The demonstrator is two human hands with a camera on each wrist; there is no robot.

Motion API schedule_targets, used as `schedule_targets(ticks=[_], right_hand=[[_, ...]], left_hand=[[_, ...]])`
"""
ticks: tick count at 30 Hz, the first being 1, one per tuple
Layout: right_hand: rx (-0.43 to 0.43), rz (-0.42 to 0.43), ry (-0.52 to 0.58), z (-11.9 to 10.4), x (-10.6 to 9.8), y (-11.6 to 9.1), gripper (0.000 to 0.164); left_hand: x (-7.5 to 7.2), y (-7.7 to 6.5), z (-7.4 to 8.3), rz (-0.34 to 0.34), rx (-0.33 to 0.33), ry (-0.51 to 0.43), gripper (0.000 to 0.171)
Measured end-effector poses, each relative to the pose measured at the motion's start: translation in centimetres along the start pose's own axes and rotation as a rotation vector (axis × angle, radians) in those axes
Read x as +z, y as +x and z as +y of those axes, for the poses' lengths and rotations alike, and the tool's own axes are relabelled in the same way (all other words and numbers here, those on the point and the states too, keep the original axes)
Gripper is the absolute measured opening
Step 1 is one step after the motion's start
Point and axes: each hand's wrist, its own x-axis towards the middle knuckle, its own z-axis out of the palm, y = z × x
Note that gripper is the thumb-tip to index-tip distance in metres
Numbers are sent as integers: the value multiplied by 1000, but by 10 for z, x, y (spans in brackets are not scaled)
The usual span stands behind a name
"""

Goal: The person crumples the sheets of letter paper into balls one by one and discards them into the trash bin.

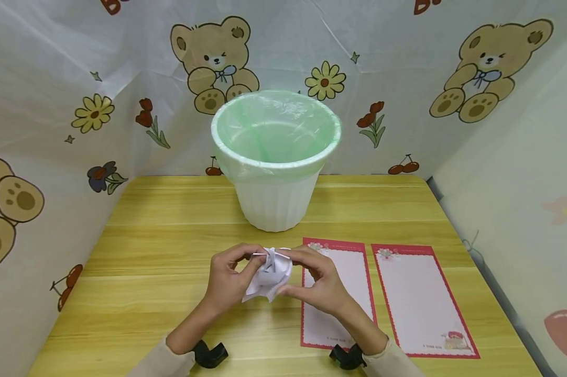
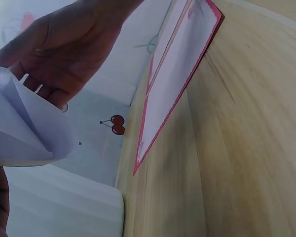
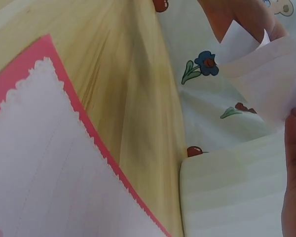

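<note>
Both hands (image 1: 228, 280) (image 1: 329, 285), tight pinch on crumpled paper (image 1: 269, 280), jagged edge away from bin (image 1: 276, 204), long axis unclear

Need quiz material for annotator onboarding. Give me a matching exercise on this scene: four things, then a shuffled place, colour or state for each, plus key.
Things
1. Creased paper
2. Bin
3. Rightmost sheet
4. Tabletop

Place, colour or state
A. Yellowish, with wood grain
B. Lying flat, with a red border
C. Held between the left hand and right hand
D. Standing upright, fitted with a green liner

Pairs: 1-C, 2-D, 3-B, 4-A
</note>
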Motion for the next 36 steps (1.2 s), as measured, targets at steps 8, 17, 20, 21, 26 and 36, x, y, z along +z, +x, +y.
schedule_targets(ticks=[8, 17, 20, 21, 26, 36], right_hand=[[-18, 26, 19, 6, 0, -1, 58], [-33, 32, -16, 7, 3, 0, 55], [-30, 33, -18, 6, 4, 0, 53], [-31, 32, -18, 7, 4, 0, 52], [-60, 38, -7, 8, 4, 2, 49], [-118, 59, 1, 15, 3, 5, 28]], left_hand=[[1, -1, 1, -18, -8, -4, 23], [1, -4, -2, -9, -23, 16, 23], [1, -4, -2, -6, -31, 20, 21], [1, -4, -2, -6, -28, 20, 20], [1, -5, -2, -10, -33, 14, 20], [6, -8, -2, -23, -50, -18, 17]])
